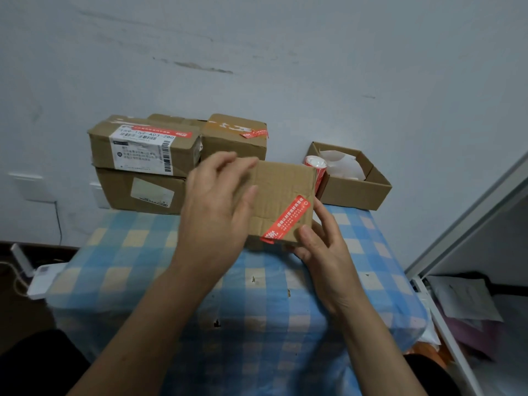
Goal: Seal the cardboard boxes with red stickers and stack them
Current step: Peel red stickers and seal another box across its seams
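Note:
A small cardboard box (281, 192) sits in the middle of the table between both hands. A red sticker (286, 219) runs slantwise across its top near the front right corner. My left hand (217, 207) lies over the box's left side with fingers spread. My right hand (320, 241) grips the front right corner, thumb beside the sticker's end. At the back left stands a stack of boxes (143, 164) with a red sticker on the top one; another stickered box (234, 138) stands beside it. A red sticker roll (315, 164) shows behind the small box.
An open cardboard box (354, 190) holding white paper stands at the back right. The table wears a blue checked cloth (257, 310) with small holes. A white wall is close behind. A white shelf unit (471, 252) stands to the right, a white device (40, 281) on the floor left.

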